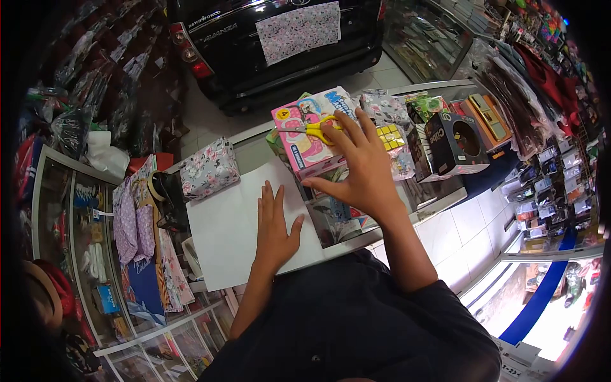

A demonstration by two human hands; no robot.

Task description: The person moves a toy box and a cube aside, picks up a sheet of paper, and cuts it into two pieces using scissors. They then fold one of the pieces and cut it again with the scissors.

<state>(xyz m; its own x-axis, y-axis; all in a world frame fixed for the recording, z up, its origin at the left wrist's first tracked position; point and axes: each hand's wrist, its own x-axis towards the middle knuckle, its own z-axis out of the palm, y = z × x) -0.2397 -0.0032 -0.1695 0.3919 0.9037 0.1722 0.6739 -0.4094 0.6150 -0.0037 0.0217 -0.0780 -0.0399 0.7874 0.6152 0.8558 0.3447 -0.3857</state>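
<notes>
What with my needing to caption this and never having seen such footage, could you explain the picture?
No machine here: one camera, worn on a person's head, looks forward and down at their two bare hands. The left hand lies spread on white paper covering part of a glass counter. The right hand is spread over yellow-handled scissors above a pink box; whether it holds them is hard to tell. A floral-wrapped package sits by the paper's far edge, and a yellow-faced puzzle cube shows beside the right hand.
</notes>
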